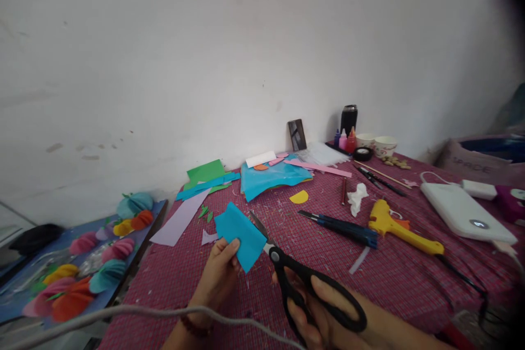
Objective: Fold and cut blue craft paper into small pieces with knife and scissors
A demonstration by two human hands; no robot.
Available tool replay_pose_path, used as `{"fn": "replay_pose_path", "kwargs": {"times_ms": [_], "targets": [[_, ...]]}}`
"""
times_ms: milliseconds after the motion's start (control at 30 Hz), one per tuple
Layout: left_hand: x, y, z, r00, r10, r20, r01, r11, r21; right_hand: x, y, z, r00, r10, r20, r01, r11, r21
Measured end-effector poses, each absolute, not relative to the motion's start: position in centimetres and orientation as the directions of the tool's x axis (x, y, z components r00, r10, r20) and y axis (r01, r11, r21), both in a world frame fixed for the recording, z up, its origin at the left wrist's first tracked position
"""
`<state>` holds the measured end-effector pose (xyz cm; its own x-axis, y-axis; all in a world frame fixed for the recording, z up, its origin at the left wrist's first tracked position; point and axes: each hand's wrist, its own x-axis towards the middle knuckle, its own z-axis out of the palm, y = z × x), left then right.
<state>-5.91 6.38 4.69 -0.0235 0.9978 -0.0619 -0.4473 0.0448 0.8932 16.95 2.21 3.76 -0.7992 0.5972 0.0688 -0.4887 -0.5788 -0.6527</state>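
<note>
My left hand (221, 270) pinches a piece of blue paper (241, 235) between thumb and fingers, above the checked tablecloth. A pair of black-handled scissors (301, 273) is in my right hand (307, 306), with fingers through the handle loops. The scissor blades point up and left at the paper's right edge; the blades look parted, but I cannot tell whether they touch the paper. Small green paper scraps (205, 212) and a lilac strip (180, 221) lie left of the blue piece. A yellow paper half-circle (299, 197) rests beyond the scissors.
A blue utility knife (338, 228) and a yellow glue gun (404, 229) lie to the right, near a white power bank (467, 213). Stacked blue sheets (273, 178) are at the back. Colourful paper pumpkins (74, 298) sit on a lower blue surface at left. A grey cable (156, 311) crosses in front.
</note>
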Motion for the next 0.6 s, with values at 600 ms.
{"fn": "replay_pose_path", "kwargs": {"times_ms": [600], "targets": [[-4.0,5.1,3.1,0.182,0.974,-0.133,-0.325,0.187,0.927,16.7,2.0,4.8,-0.724,0.69,0.014,-0.536,-0.549,-0.641]]}}
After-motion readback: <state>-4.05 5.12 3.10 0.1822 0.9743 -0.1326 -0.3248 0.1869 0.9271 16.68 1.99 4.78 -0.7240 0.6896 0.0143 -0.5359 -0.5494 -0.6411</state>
